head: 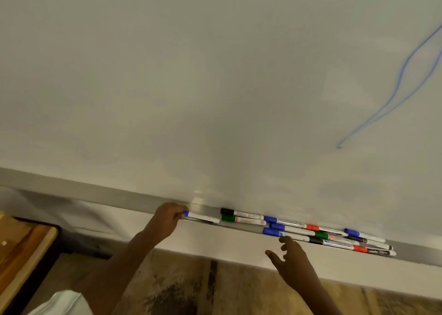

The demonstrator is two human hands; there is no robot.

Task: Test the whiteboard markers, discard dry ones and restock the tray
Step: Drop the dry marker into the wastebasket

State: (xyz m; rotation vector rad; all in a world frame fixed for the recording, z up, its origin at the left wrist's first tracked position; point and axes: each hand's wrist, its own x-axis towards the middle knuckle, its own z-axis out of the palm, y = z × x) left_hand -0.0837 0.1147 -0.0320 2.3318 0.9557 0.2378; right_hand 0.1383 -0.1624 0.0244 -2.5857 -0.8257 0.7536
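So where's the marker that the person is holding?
The marker lies at the left end of the tray, low in the head view, its blue cap gripped by the left hand, just left of the black-capped marker.

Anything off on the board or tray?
Nothing damaged or spilled. A blue scribble sits at the right of the whiteboard, likely a test stroke. Markers lie bunched and overlapping toward the right end of the tray, colours mixed; the left hand grips one blue marker apart.
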